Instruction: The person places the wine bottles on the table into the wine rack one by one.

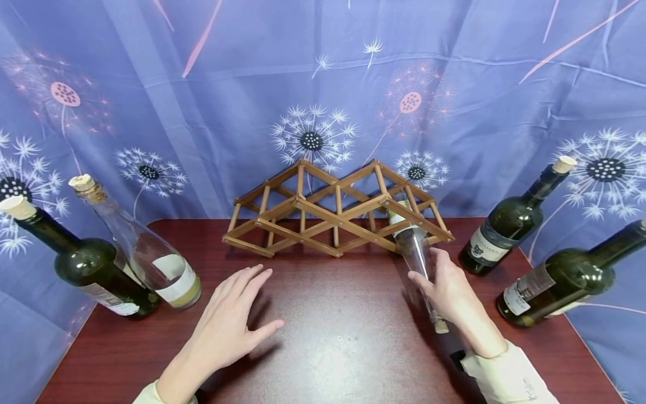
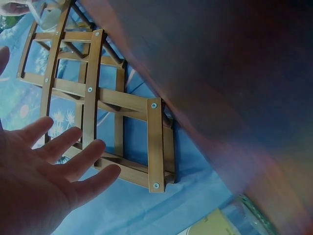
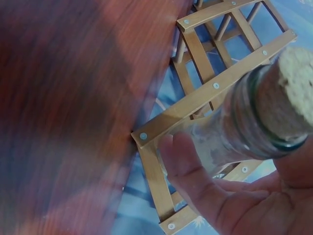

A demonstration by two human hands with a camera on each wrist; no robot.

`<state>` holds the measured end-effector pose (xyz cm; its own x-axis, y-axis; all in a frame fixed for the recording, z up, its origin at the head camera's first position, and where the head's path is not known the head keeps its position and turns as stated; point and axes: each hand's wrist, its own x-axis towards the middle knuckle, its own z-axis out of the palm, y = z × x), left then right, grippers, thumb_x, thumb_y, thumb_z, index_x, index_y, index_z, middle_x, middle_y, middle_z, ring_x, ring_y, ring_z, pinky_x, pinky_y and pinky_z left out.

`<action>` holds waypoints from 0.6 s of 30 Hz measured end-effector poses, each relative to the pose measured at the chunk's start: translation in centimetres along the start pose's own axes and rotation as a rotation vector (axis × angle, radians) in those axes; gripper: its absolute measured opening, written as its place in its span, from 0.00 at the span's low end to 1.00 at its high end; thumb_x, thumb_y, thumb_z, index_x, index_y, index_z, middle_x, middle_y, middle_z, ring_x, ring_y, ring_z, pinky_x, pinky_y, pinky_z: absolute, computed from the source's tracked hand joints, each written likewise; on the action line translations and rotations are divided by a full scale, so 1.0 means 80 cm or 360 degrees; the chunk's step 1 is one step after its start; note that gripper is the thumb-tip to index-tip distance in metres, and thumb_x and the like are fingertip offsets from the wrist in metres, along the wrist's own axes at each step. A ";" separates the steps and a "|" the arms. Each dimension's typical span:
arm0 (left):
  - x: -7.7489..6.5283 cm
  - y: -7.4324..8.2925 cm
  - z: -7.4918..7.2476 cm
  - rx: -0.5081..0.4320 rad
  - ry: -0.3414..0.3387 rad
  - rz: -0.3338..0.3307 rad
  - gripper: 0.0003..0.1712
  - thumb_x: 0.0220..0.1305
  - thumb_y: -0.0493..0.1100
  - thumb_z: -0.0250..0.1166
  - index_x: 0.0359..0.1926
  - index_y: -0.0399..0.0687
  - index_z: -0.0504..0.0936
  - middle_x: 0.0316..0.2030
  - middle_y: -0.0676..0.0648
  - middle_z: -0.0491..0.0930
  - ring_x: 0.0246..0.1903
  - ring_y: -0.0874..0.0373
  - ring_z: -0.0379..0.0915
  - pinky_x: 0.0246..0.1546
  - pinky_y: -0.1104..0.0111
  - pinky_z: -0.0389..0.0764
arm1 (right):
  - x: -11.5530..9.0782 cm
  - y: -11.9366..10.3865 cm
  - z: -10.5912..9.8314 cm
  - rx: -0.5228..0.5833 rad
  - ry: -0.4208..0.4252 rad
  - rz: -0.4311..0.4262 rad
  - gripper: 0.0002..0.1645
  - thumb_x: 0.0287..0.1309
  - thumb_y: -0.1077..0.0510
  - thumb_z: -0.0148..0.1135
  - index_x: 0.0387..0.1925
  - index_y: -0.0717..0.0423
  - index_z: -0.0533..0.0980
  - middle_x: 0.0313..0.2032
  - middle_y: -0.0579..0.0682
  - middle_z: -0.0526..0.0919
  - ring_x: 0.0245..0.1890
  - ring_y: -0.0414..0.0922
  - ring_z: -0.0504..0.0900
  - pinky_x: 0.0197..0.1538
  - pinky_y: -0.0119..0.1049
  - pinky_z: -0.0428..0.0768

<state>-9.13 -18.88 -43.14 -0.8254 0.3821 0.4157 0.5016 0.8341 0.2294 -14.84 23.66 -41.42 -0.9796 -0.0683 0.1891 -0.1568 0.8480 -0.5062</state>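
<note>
A folding wooden wine rack (image 1: pixel 330 216) stands at the back of the table. My right hand (image 1: pixel 449 289) grips a clear glass bottle (image 1: pixel 415 251) along its neck, thumb on one side and fingers on the other. The bottle's labelled base end lies inside the rack's right-hand opening, and its neck slants toward me. A cork (image 3: pixel 297 93) plugs the mouth, close to the camera in the right wrist view. Over the table in front of the rack's left part, my left hand (image 1: pixel 227 322) is held with fingers spread, holding nothing.
At the left, a dark green corked bottle (image 1: pixel 93 269) stands beside a clear corked bottle (image 1: pixel 151 247). Two dark bottles stand at the right, one farther back (image 1: pixel 510 224) and one nearer (image 1: pixel 560 280). A blue dandelion-print cloth (image 1: pixel 242 112) hangs behind the dark red table (image 1: pixel 323 336).
</note>
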 end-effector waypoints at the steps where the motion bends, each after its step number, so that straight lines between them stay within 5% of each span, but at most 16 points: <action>1: 0.000 0.001 0.000 0.0004 -0.0006 0.0000 0.53 0.55 0.75 0.63 0.75 0.53 0.63 0.71 0.49 0.63 0.69 0.47 0.57 0.66 0.47 0.58 | 0.000 0.000 0.000 0.0001 -0.0002 0.0002 0.42 0.62 0.50 0.66 0.65 0.73 0.59 0.44 0.68 0.79 0.41 0.59 0.81 0.44 0.54 0.77; 18: -0.003 0.009 0.002 0.0001 -0.0140 -0.0021 0.52 0.52 0.74 0.66 0.72 0.53 0.67 0.68 0.51 0.66 0.66 0.51 0.61 0.63 0.50 0.64 | 0.001 0.002 -0.001 -0.0003 -0.0002 0.0022 0.44 0.62 0.46 0.66 0.65 0.73 0.59 0.42 0.67 0.79 0.40 0.59 0.81 0.43 0.54 0.77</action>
<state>-8.65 -18.29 -43.24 -0.8515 0.4046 0.3335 0.4905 0.8395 0.2339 -14.89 23.80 -41.42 -0.9819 -0.0571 0.1807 -0.1428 0.8499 -0.5072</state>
